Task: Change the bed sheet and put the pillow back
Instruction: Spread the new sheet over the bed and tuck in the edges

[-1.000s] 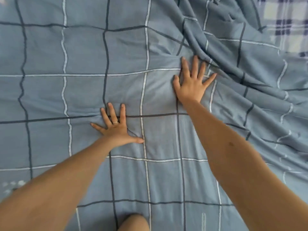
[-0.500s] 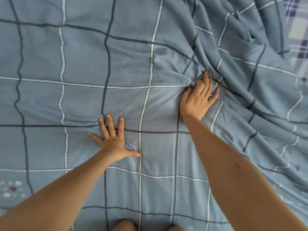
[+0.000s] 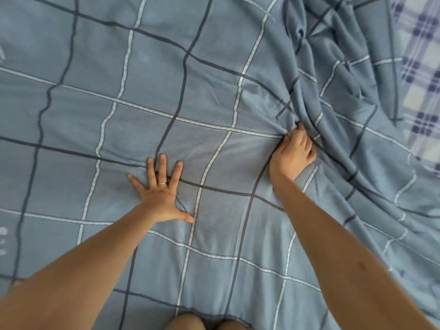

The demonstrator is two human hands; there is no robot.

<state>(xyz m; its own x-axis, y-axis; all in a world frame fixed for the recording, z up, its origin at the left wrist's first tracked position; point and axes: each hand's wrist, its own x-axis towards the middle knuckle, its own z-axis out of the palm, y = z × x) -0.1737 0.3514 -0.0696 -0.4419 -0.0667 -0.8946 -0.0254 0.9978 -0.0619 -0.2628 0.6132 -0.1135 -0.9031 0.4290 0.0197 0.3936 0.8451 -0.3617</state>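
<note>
A grey-blue bed sheet [image 3: 147, 86] with a grid of dark and white lines covers nearly the whole view. It lies flat on the left and is bunched into deep folds [image 3: 333, 96] at the upper right. My left hand [image 3: 162, 194] presses flat on the sheet with fingers spread and a ring on one finger. My right hand [image 3: 294, 154] has its fingers curled into a pinch of sheet at the start of the folds. No pillow is in view.
A white and navy plaid fabric [image 3: 421, 75] shows beyond the sheet's edge at the far right. My knees [image 3: 204, 321] rest at the bottom centre. A small pale print [image 3: 2, 239] marks the sheet at the left edge.
My right hand went from flat with spread fingers to clenched on the sheet, gathering folds. The left hand stayed pressed flat. The view tilted, shifting everything lower in frame.
</note>
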